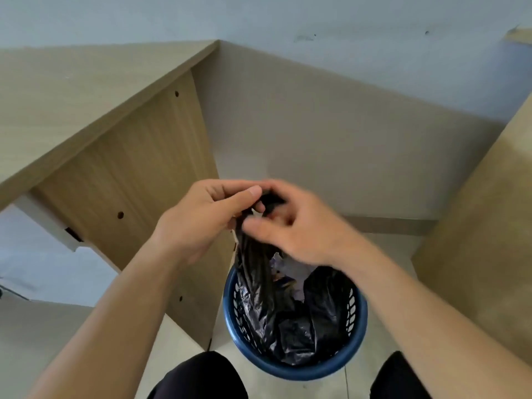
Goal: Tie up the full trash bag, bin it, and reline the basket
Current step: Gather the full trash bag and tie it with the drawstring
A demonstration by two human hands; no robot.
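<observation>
Wooden desk (pixel 95 133) just beside blue basket (pixel 293 367)

Both hands meet on the gathered bag top, directly above the basket.

The trash bag (pixel 290 321) sits inside the mesh basket (pixel 357 335), which stands on the floor (pixel 385 254) at 6 o'clock, just ahead of the person's knees (pixel 201 375). The bag's neck rises toward 12 o'clock, where the left hand (pixel 201 223) at 9 o'clock and the right hand (pixel 299 226) at 3 o'clock pinch it between them, touching each other. Paper waste (pixel 288 272) lies in the bag's mouth. A desk (pixel 86 96) stands at 10 o'clock, its side panel (pixel 138 180) just beside the basket. A second piece of furniture (pixel 483 226) stands at 3 o'clock, the wall (pixel 316 18) behind at 12 o'clock.
</observation>
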